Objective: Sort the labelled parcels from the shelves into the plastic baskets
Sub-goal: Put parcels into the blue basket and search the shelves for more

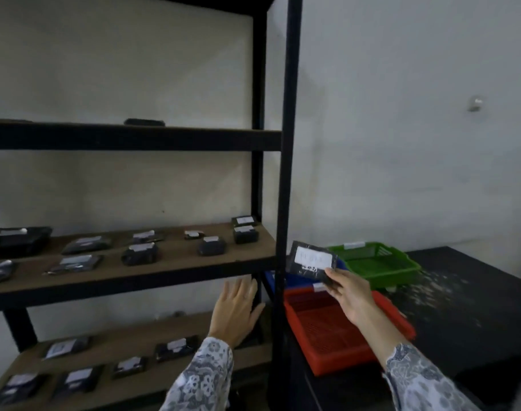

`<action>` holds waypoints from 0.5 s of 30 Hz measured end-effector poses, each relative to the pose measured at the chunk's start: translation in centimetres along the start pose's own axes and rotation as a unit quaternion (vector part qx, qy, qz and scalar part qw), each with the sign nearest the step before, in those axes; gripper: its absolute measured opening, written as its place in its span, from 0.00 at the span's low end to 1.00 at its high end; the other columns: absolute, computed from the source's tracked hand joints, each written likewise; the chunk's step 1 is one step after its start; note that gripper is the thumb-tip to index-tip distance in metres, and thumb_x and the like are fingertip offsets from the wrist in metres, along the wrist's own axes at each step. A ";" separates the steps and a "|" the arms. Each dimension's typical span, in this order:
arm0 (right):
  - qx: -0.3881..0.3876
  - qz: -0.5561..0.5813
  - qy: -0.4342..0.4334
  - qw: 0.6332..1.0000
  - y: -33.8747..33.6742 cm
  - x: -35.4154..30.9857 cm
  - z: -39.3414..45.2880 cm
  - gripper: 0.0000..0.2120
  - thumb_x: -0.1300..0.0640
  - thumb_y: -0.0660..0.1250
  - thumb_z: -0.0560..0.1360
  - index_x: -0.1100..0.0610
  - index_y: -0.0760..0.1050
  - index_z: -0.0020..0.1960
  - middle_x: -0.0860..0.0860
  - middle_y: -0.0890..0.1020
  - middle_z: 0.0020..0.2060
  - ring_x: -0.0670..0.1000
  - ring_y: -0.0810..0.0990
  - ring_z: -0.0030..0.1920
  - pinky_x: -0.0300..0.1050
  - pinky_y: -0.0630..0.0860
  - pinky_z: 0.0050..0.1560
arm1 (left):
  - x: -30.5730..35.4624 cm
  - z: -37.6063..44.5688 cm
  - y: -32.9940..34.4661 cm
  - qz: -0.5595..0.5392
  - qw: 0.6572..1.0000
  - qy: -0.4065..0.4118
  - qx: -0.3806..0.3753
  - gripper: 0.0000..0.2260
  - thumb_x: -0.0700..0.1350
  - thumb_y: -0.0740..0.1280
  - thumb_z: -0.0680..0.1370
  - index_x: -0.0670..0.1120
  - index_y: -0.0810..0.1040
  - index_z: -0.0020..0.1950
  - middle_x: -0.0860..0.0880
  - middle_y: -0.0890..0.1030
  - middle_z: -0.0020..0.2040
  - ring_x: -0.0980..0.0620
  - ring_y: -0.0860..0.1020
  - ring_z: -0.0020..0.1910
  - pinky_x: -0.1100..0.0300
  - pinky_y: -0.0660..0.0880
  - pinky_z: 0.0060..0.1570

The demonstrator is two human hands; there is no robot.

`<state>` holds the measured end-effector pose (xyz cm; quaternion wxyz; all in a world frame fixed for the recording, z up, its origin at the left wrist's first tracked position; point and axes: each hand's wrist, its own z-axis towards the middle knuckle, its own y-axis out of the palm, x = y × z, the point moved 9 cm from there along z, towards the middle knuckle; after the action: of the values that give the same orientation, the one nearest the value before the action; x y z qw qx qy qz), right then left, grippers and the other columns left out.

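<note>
My right hand (349,295) holds a flat black parcel (311,262) with a white label, tilted up, above the near end of the blue basket (295,281) and the far rim of the red basket (327,333). The green basket (381,262) stands behind them on the dark table. My left hand (235,310) is open with fingers spread, beside the shelf's front post, holding nothing. Several black labelled parcels lie on the middle shelf (170,256) and on the lower shelf (128,348).
A black metal shelf post (286,173) stands between my hands. One dark item (144,122) sits on the upper shelf. A dark tray (19,240) rests at the middle shelf's left end. The dark table (467,298) extends right of the baskets.
</note>
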<state>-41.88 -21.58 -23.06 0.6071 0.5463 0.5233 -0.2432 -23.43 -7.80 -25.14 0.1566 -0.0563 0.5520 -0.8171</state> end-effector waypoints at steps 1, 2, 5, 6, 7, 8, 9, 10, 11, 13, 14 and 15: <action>0.014 -0.004 0.013 1.000 -1.9 1.2 0.4 0.03 0.70 0.65 0.74 0.65 0.74 0.42 0.58 0.79 0.39 0.53 0.77 0.39 0.44 0.74 0.44 | 1.5 -0.1 1.8 -0.008 0.999 0.005 -0.033 0.25 0.57 0.52 0.75 0.42 0.80 0.57 0.43 0.82 0.54 0.45 0.81 0.52 0.48 0.78 0.52; 0.029 -0.008 0.027 0.999 -3.7 2.3 0.9 0.03 0.71 0.66 0.73 0.65 0.75 0.42 0.59 0.79 0.40 0.54 0.77 0.39 0.45 0.75 0.44 | 2.8 -0.1 3.5 -0.015 0.998 0.008 -0.057 0.25 0.58 0.52 0.75 0.43 0.81 0.54 0.43 0.83 0.52 0.45 0.81 0.50 0.49 0.78 0.50; 0.081 -0.010 0.061 0.995 -8.7 5.2 2.3 0.03 0.71 0.68 0.71 0.67 0.75 0.41 0.61 0.80 0.40 0.55 0.78 0.39 0.46 0.75 0.42 | 6.1 0.2 7.8 -0.038 0.992 0.003 -0.121 0.29 0.60 0.47 0.76 0.44 0.80 0.57 0.44 0.82 0.55 0.45 0.80 0.54 0.50 0.76 0.54; 0.096 -0.009 0.069 0.993 -10.1 6.0 2.8 0.02 0.71 0.68 0.71 0.67 0.75 0.42 0.61 0.80 0.40 0.56 0.78 0.38 0.47 0.75 0.42 | 6.9 0.6 8.8 -0.042 0.991 0.002 -0.126 0.33 0.61 0.42 0.76 0.44 0.76 0.64 0.43 0.78 0.61 0.45 0.76 0.61 0.48 0.72 0.61; 0.107 -0.008 0.075 0.991 -11.2 6.6 3.5 0.03 0.71 0.68 0.71 0.68 0.75 0.43 0.61 0.80 0.40 0.56 0.78 0.38 0.47 0.76 0.43 | 7.9 1.1 9.7 -0.042 0.992 0.010 -0.119 0.37 0.62 0.36 0.74 0.43 0.69 0.70 0.42 0.72 0.68 0.44 0.69 0.68 0.46 0.64 0.68; 0.116 -0.008 0.079 0.990 -12.2 7.2 4.2 0.03 0.71 0.68 0.71 0.69 0.75 0.44 0.61 0.80 0.39 0.56 0.78 0.38 0.47 0.76 0.43 | 8.9 1.8 10.7 -0.045 0.992 0.025 -0.119 0.41 0.64 0.30 0.72 0.44 0.62 0.74 0.43 0.66 0.72 0.45 0.63 0.72 0.46 0.57 0.71; 0.125 -0.009 0.082 0.989 -13.1 7.6 5.0 0.03 0.71 0.68 0.71 0.69 0.75 0.44 0.61 0.80 0.39 0.56 0.78 0.38 0.46 0.76 0.42 | 9.7 2.6 11.7 -0.056 0.991 0.032 -0.121 0.45 0.66 0.24 0.69 0.44 0.57 0.75 0.44 0.62 0.74 0.45 0.59 0.74 0.46 0.53 0.72; 0.132 -0.013 0.084 0.988 -13.9 7.9 6.0 0.03 0.71 0.68 0.71 0.68 0.75 0.43 0.62 0.80 0.39 0.56 0.79 0.39 0.47 0.76 0.43 | 10.4 3.5 12.5 -0.061 0.990 0.041 -0.119 0.49 0.66 0.20 0.66 0.45 0.55 0.76 0.45 0.60 0.75 0.46 0.57 0.74 0.47 0.51 0.73; 0.138 -0.018 0.086 0.987 -14.6 8.2 7.1 0.03 0.71 0.68 0.71 0.68 0.75 0.42 0.62 0.80 0.40 0.56 0.79 0.39 0.47 0.76 0.43 | 11.0 4.6 13.4 -0.057 0.990 0.048 -0.120 0.50 0.66 0.18 0.65 0.45 0.55 0.76 0.45 0.59 0.75 0.46 0.57 0.74 0.47 0.50 0.73; 0.141 -0.028 0.089 0.986 -15.3 8.4 9.7 0.03 0.71 0.68 0.71 0.67 0.75 0.42 0.62 0.80 0.41 0.56 0.79 0.40 0.46 0.76 0.44 | 11.7 6.9 15.4 -0.059 0.989 0.049 -0.125 0.47 0.66 0.22 0.67 0.45 0.55 0.75 0.45 0.58 0.76 0.47 0.55 0.75 0.48 0.49 0.73; 0.143 -0.032 0.093 0.985 -15.6 8.4 11.1 0.02 0.71 0.68 0.71 0.67 0.75 0.42 0.62 0.80 0.41 0.56 0.79 0.41 0.46 0.77 0.43 | 11.9 8.2 16.2 -0.063 0.989 0.049 -0.125 0.45 0.64 0.24 0.68 0.45 0.55 0.75 0.45 0.59 0.76 0.47 0.55 0.75 0.49 0.48 0.73; 0.143 -0.035 0.098 0.984 -15.7 8.4 12.6 0.02 0.70 0.68 0.71 0.67 0.75 0.42 0.62 0.80 0.42 0.56 0.79 0.41 0.46 0.77 0.43 | 12.0 9.7 16.8 -0.066 0.989 0.047 -0.126 0.43 0.63 0.26 0.69 0.45 0.55 0.75 0.45 0.59 0.75 0.47 0.56 0.75 0.49 0.48 0.74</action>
<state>-48.09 -35.27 -38.88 0.4595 0.6302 0.5588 -0.2817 -28.97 -25.96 -37.87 0.0680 -0.0731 0.6522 -0.7515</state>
